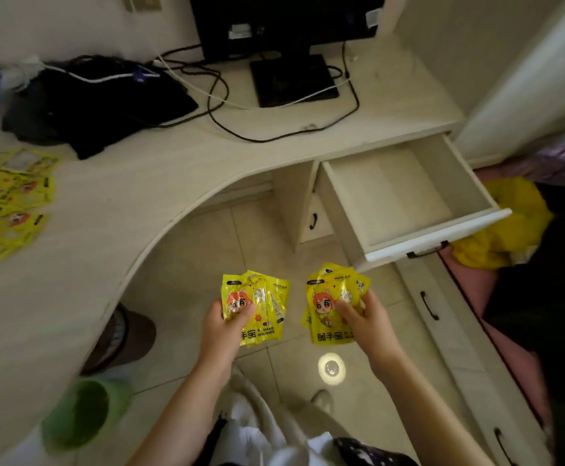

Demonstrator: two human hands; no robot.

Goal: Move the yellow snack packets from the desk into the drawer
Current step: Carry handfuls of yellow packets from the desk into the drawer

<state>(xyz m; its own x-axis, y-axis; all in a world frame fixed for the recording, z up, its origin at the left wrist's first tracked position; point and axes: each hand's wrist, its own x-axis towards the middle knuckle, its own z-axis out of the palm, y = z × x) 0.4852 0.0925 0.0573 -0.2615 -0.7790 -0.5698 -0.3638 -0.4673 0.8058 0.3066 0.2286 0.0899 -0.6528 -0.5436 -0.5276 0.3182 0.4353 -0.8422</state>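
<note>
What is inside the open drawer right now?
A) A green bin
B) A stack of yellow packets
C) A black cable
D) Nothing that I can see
D: the open drawer shows only its bare pale bottom, while the yellow packets sit in the left hand, the right hand and on the desk.

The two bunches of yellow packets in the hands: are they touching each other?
Apart. The head view shows floor tile between the left hand's packets and the right hand's packets.
</note>
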